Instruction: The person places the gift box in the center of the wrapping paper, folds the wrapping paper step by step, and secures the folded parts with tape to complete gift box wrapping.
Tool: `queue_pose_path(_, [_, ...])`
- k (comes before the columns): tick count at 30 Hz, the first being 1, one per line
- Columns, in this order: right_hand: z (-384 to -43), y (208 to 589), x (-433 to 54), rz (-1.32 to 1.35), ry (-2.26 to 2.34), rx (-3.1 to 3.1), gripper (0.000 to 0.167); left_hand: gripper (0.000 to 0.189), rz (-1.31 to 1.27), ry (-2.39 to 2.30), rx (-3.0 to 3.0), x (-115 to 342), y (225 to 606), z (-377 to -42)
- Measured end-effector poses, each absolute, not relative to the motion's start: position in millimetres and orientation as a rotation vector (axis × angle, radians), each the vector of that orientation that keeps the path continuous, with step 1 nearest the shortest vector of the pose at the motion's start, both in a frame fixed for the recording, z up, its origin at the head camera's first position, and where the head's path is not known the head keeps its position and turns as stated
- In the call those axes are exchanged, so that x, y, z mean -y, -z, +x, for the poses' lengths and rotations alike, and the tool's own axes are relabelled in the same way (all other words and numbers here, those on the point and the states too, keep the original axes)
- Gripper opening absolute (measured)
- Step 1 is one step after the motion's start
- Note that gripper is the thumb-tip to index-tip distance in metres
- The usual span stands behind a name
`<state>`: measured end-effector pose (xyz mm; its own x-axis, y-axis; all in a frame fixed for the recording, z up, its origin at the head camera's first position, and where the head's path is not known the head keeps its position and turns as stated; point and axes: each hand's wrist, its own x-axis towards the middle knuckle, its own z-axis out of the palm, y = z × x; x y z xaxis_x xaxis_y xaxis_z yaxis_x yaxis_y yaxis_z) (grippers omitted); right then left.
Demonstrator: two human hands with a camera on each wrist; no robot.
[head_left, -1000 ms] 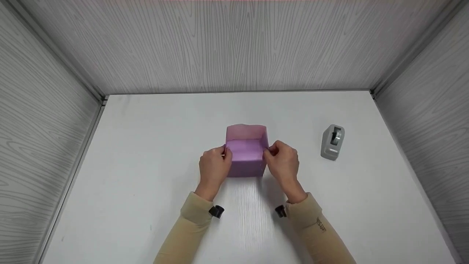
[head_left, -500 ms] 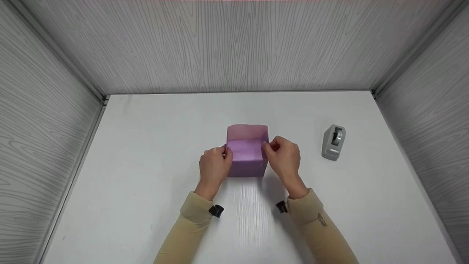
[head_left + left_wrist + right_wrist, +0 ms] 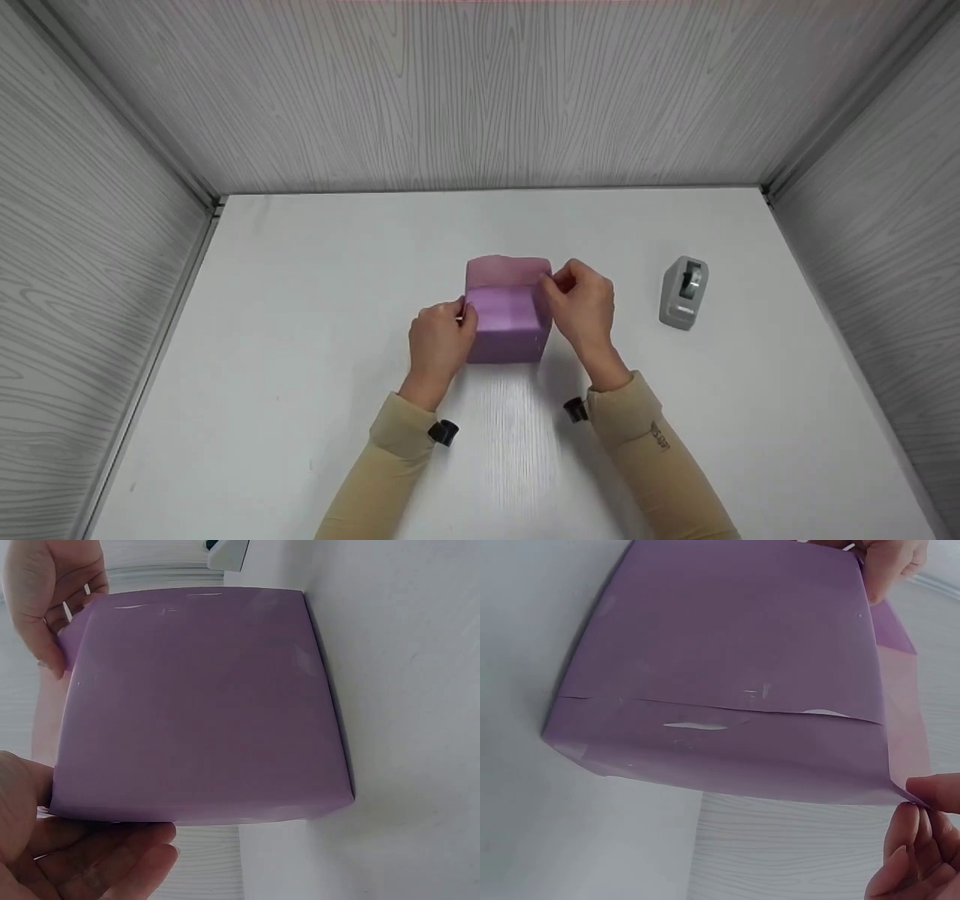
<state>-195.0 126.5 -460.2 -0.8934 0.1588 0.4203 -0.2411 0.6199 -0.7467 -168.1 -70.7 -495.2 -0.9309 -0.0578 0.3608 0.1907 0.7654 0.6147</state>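
An open-topped purple paper box (image 3: 504,346) stands on the white table in front of me, with a pinkish inner face on its far wall. My left hand (image 3: 439,337) pinches its left wall near the front corner; in the left wrist view the thumb is at the rim and the fingers lie along the outside. My right hand (image 3: 585,304) pinches the rim of the right wall towards the far corner. In the right wrist view, the box's near face (image 3: 720,630) shows an overlapping seam with shiny, tape-like patches, and thumb and fingertips (image 3: 930,793) hold the edge.
A grey tape dispenser (image 3: 683,292) with a roll in it stands to the right of the box. Wood-grain panels (image 3: 480,97) enclose the white table (image 3: 300,300) at the back and both sides.
My right hand has slid along the right rim of the box, from near the front corner towards the far corner. The left hand has kept its place.
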Motion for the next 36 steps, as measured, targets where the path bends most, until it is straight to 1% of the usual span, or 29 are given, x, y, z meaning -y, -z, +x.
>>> queue_pose_path(8, [-198.2,453.5,-124.9,0.078,-1.181,2.392,0.026,0.023,-0.123,0.959,2.598,70.8,494.2,-166.7])
queue_pose_path(17, [-201.7,454.8,-126.6,0.079,-1.228,2.373,0.028,0.023,-0.096,0.961,2.613,70.3,493.1,-166.6])
queue_pose_path(26, [-185.5,465.2,-138.6,0.182,-1.384,2.409,0.021,0.023,-0.096,0.969,2.606,69.5,495.7,-165.7])
queue_pose_path(32, [-166.0,477.1,-145.5,0.164,-1.388,2.515,0.012,0.023,-0.091,0.988,2.596,69.4,497.3,-165.6])
queue_pose_path(36, [-159.1,484.7,-145.5,0.15,-1.356,2.566,0.007,0.023,-0.093,0.985,2.587,68.9,497.3,-165.4])
